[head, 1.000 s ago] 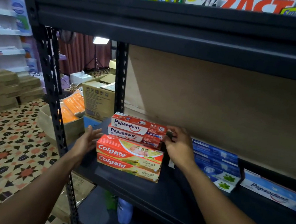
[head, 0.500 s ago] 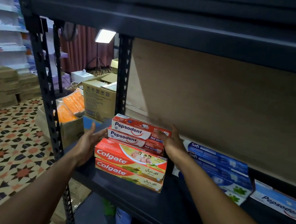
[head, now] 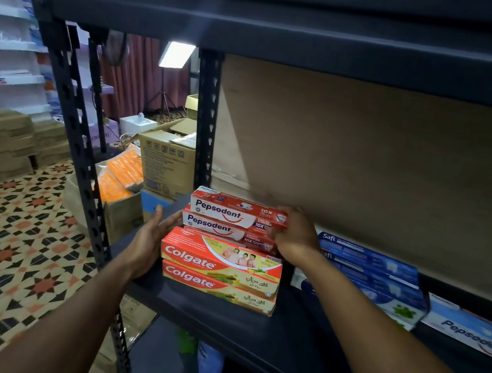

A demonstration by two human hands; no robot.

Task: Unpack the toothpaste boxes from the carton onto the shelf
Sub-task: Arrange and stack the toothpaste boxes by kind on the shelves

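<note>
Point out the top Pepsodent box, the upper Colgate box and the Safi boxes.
top Pepsodent box point(head: 228, 212): head view, on its white logo panel.
upper Colgate box point(head: 192, 256): head view, on its red logo area.
Safi boxes point(head: 368, 257): head view, on the top box's blue front.

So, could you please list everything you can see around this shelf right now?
Metal shelf: one, black, bearing all the boxes.
Colgate cardboard boxes: two, red, stacked on the shelf.
Pepsodent cardboard boxes: two, red-and-white, stacked on the Colgate pair.
Safi cardboard boxes: several, blue, stacked to their right.
Lone Pepsodent box: one, pale blue, far right.
Cardboard carton: one, brown, beyond the shelf's left end.
Left hand: flat against the stack's left end.
Right hand: holds the Pepsodent boxes' right end.
</note>
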